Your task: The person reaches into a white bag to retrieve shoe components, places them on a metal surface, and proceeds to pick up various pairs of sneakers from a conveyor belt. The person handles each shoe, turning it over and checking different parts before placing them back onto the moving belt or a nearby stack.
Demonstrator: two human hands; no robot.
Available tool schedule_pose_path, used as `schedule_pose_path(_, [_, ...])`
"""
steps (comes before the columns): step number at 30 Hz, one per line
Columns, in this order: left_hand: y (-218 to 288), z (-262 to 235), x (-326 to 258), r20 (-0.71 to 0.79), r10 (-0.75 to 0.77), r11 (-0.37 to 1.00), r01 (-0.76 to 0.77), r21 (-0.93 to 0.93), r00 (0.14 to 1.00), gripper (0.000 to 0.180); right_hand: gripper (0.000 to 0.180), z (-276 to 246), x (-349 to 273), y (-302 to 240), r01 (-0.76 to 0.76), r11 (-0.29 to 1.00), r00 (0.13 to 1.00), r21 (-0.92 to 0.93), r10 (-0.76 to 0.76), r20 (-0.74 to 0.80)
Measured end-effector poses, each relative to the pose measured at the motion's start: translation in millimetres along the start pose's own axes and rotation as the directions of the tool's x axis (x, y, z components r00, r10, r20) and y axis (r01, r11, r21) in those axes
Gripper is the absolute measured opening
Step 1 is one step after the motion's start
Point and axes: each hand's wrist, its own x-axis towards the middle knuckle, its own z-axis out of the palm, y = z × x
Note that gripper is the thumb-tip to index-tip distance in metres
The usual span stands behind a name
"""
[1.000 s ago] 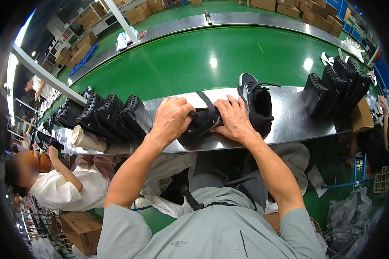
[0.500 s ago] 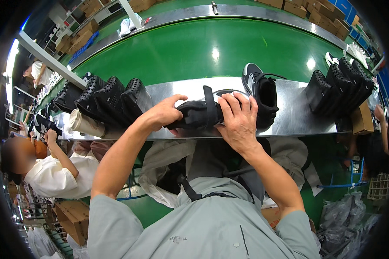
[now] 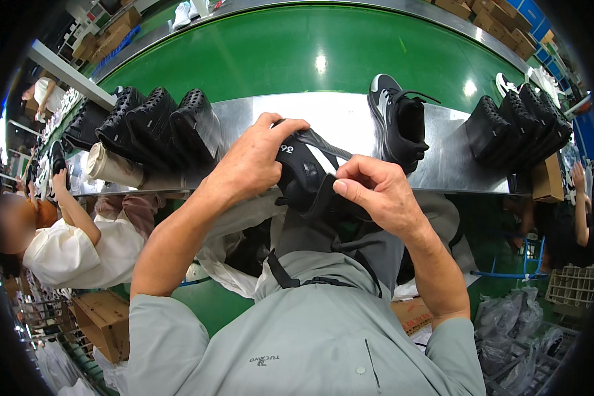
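Black shoe upper [image 3: 307,175], soft fabric w/ a white stripe, held up between both hands just above the near edge of the steel table [image 3: 350,119]. Left hand [image 3: 254,165]: fingers curled over the top, thumb underneath, clamped on the upper. Right hand [image 3: 376,191]: thumb + forefinger pinching a dark flap or strap at the upper's near side; other fingers folded in.

Just beyond right hand: finished black sneaker [image 3: 397,125] w/ white sole edge, standing on the table, not touching the hands. Beyond left hand, well apart: row of black moulded soles [image 3: 155,122] on edge, cardboard tube [image 3: 115,166] beside them. Far right: second stack of black soles [image 3: 518,125]. Green conveyor belt [image 3: 297,56] behind the table. Co-worker in white top [image 3: 66,247] to the left.

Judgement: work looks like tugging/seating the flap. Keep left grip firm as anchor, pull w/ right along the seam line, not across; pinch close to the edge so fabric doesn't pucker.
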Motion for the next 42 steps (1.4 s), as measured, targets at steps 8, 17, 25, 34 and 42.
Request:
schedule_pose_path(8, [0, -6, -2, 0.02, 0.197, 0.978, -0.198, 0.062, 0.98, 0.079, 0.018, 6, 11, -7, -0.055, 0.997, 0.998, -0.053, 0.055, -0.008])
schedule_pose_path(17, [4, -9, -3, 0.057, 0.228, 0.967, -0.233, 0.1, 0.972, 0.079, 0.018, 15, 25, -13, -0.042, 0.976, 0.999, -0.215, 0.046, 0.013])
schedule_pose_path(25, [-11, -13, 4, -0.057, -0.006, 0.997, 0.01, 0.072, 0.998, 0.066, 0.019, 19, 55, -10, 0.062, 0.904, 0.986, -0.423, -0.122, -0.117])
schedule_pose_path(34, [-27, -22, 12, 0.323, -0.599, 0.781, 0.623, 0.035, 0.733, 0.048, 0.035, 47, 64, 17, 0.181, 0.794, 0.915, -0.581, -0.352, -0.195])
schedule_pose_path(42, [-12, -4, 11, 0.153, -0.507, 0.819, 0.529, -0.222, 0.849, 0.027, 0.027, 56, 79, 11, 0.223, 0.565, 0.887, -0.794, -0.456, -0.075])
